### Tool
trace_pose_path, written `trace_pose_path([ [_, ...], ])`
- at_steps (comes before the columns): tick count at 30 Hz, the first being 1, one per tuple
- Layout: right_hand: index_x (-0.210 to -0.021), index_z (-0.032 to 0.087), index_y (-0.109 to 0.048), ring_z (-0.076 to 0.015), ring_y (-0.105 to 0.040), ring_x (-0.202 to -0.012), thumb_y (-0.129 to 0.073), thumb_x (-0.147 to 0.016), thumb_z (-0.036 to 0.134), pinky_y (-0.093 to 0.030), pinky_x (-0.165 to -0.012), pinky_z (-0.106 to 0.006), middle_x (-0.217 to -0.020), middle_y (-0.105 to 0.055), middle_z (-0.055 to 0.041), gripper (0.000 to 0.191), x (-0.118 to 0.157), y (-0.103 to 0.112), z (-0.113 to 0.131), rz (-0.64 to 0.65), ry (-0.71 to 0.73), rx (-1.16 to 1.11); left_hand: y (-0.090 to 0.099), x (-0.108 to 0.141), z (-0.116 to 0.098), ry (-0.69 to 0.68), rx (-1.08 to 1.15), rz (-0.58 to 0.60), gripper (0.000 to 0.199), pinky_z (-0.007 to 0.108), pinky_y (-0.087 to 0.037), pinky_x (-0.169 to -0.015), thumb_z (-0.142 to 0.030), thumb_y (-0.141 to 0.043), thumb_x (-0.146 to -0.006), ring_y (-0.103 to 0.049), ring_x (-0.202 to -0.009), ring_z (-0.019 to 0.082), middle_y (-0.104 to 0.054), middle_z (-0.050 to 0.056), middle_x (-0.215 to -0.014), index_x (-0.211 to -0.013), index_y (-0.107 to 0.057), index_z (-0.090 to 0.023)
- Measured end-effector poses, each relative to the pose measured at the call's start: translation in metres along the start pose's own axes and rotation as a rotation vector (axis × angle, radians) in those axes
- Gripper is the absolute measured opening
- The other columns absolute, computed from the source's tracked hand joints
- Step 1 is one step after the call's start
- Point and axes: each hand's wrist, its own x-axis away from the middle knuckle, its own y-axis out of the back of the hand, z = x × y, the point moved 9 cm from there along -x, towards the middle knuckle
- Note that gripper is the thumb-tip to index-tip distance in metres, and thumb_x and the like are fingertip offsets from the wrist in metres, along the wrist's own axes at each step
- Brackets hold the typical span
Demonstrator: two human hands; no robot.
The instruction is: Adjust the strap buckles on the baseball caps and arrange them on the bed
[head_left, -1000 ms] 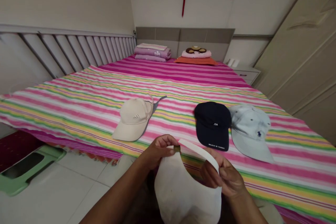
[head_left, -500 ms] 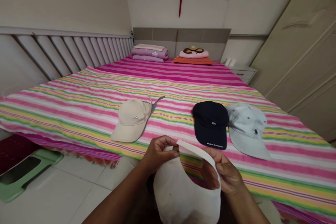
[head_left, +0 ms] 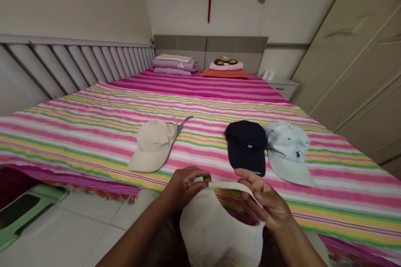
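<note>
A white baseball cap (head_left: 219,229) is held in front of me, its back opening and strap facing up. My left hand (head_left: 188,185) pinches the strap's left end at a small metal buckle (head_left: 207,179). My right hand (head_left: 266,200) holds the strap on the right, thumb outside and some fingers inside the opening. Beyond them on the bed lie a beige cap (head_left: 154,144) with a small logo, a dark navy cap (head_left: 246,144), and a pale blue cap (head_left: 290,150) touching the navy one. The front of the white cap is hidden.
A striped sheet (head_left: 103,121) covers the bed. Folded purple bedding (head_left: 173,66) and a pink pillow (head_left: 226,66) lie by the headboard (head_left: 181,44). A green stool (head_left: 37,204) stands on the tiled floor at left, a nightstand (head_left: 283,87) at the far right.
My right hand has shifted along the strap, its fingers now reaching up over it. The strap sits flatter and lower. The view has turned slightly to the right.
</note>
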Motion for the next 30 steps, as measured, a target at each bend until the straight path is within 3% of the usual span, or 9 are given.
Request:
trace_pose_path([
  [3, -0.088, 0.024, -0.066, 0.0008, -0.034, -0.027, -0.072, -0.062, 0.024, -0.025, -0.030, -0.013, -0.072, -0.068, -0.0029, 0.027, 0.002, 0.000, 0.002, 0.003, 0.009, 0.005, -0.001, 0.001, -0.001, 0.002, -0.016, -0.019, 0.022, 0.025, -0.042, -0.073, -0.026, -0.057, -0.074, -0.060, -0.082, 0.017, -0.067, 0.005, -0.087, -0.094, -0.065, -0.023],
  [7, -0.078, 0.019, -0.067, -0.0046, -0.047, -0.038, -0.076, -0.057, 0.027, -0.034, -0.036, -0.016, -0.068, -0.066, -0.0038, 0.024, 0.001, 0.008, 0.013, -0.100, 0.053, 0.040, -0.010, 0.003, 0.012, 0.170, 0.337, -0.054, 0.019, 0.028, -0.044, -0.075, -0.030, -0.052, -0.078, -0.059, -0.082, 0.017, -0.066, 0.005, -0.085, -0.090, -0.061, -0.018],
  [11, -0.077, 0.017, -0.066, -0.0034, -0.044, -0.035, -0.075, -0.057, 0.030, -0.031, -0.034, -0.016, -0.072, -0.066, -0.0047, 0.026, -0.004, 0.005, 0.023, -0.119, 0.026, 0.125, -0.018, 0.005, 0.018, 0.263, 0.576, -0.076, 0.020, 0.030, -0.044, -0.077, -0.030, -0.055, -0.077, -0.059, -0.080, 0.016, -0.066, 0.005, -0.081, -0.088, -0.061, -0.016],
  [14, -0.080, 0.016, -0.066, -0.0009, -0.039, -0.029, -0.072, -0.063, 0.027, -0.025, -0.032, -0.014, -0.057, -0.063, -0.0010, 0.021, -0.009, -0.002, 0.020, -0.080, -0.058, 0.216, -0.020, 0.006, 0.024, 0.299, 0.631, -0.114, 0.021, 0.029, -0.045, -0.076, -0.030, -0.058, -0.074, -0.060, -0.078, 0.016, -0.066, 0.005, -0.080, -0.089, -0.063, -0.016],
  [17, -0.079, 0.014, -0.067, -0.0024, -0.037, -0.026, -0.071, -0.064, 0.027, -0.024, -0.032, -0.014, -0.036, -0.049, 0.0051, 0.021, -0.010, 0.000, 0.016, -0.114, -0.079, 0.281, -0.022, 0.008, 0.031, 0.352, 0.704, -0.156, 0.022, 0.029, -0.046, -0.072, -0.031, -0.062, -0.071, -0.061, -0.075, 0.016, -0.068, 0.005, -0.079, -0.087, -0.064, -0.016],
  [23, -0.078, 0.013, -0.067, -0.0002, -0.036, -0.026, -0.073, -0.062, 0.028, -0.022, -0.030, -0.013, -0.045, -0.057, 0.0017, 0.022, -0.008, 0.007, 0.009, -0.166, -0.102, 0.282, -0.019, 0.010, 0.036, 0.375, 0.737, -0.214, 0.022, 0.029, -0.047, -0.072, -0.029, -0.062, -0.070, -0.062, -0.074, 0.016, -0.068, 0.004, -0.075, -0.088, -0.065, -0.016],
  [30, -0.076, 0.014, -0.068, -0.0011, -0.034, -0.024, -0.073, -0.061, 0.027, -0.021, -0.030, -0.013, -0.035, -0.048, 0.0055, 0.020, -0.010, 0.007, 0.005, -0.155, -0.121, 0.285, -0.015, 0.009, 0.031, 0.327, 0.659, -0.226, 0.021, 0.029, -0.048, -0.072, -0.028, -0.060, -0.072, -0.063, -0.079, 0.017, -0.068, 0.005, -0.083, -0.089, -0.066, -0.017],
])
